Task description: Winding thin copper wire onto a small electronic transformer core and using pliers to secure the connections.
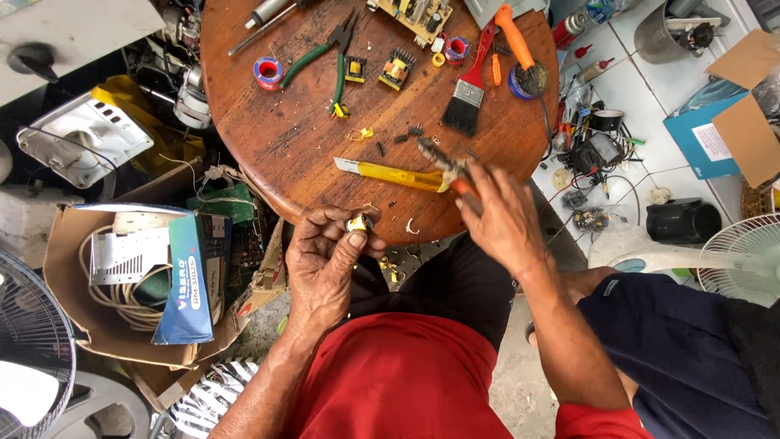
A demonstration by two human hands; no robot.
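Note:
My left hand (325,260) pinches a small yellow electronic part (358,222) between thumb and fingers, just off the near edge of a round wooden table (276,146). My right hand (502,218) grips orange-handled pliers (443,162) whose dark jaws point up-left over the table, above a yellow utility knife (390,174) lying flat. Small black and yellow bits (406,134) are scattered near the pliers' tip.
On the table lie green-handled pliers (333,61), a paintbrush (469,89), tape rolls (267,71), small yellow transformers (396,70), a circuit board (418,16). A cardboard box (138,284) with cables sits left, fans (743,252) at both sides, tools on the tiled floor (593,146) right.

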